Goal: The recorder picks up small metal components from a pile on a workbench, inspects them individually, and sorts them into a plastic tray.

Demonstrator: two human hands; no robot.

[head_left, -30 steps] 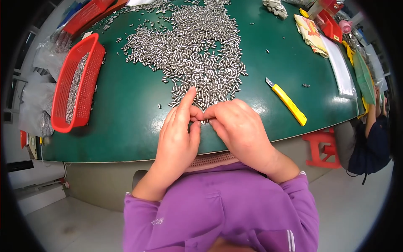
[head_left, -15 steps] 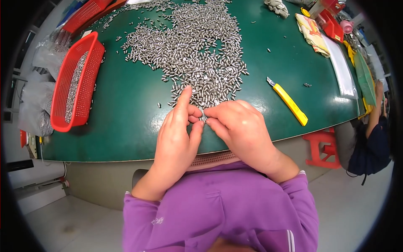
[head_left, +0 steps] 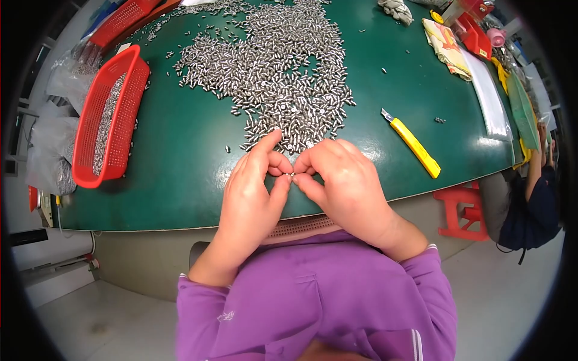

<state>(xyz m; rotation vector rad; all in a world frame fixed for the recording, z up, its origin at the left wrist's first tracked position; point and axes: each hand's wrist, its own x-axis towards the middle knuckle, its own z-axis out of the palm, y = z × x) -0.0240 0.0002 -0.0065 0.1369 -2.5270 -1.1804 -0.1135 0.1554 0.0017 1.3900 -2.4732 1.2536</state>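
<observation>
My left hand (head_left: 253,180) and my right hand (head_left: 344,180) meet just in front of a large heap of small shiny metal parts (head_left: 283,78). Each hand pinches with thumb and fingertips, and the tips nearly touch. Between them shows a small metal part (head_left: 292,175), mostly covered by the fingers; its exact kind is too small to make out. The left index finger sticks out toward the near end of the heap. The loose parts are short, rounded silver cylinders spread over the green tabletop (head_left: 180,198).
A red perforated basket (head_left: 127,108) with small metal parts stands at the left, beside plastic bags (head_left: 51,147). To the right lies a yellow utility knife (head_left: 415,147), blade out. Farther right are plastic sleeves (head_left: 486,90) and a red stool (head_left: 462,210). Another person (head_left: 533,204) sits at the right edge.
Both hands stay together at the same spot. The right fingers have arched up slightly and the left index finger has bent a little toward the right.
</observation>
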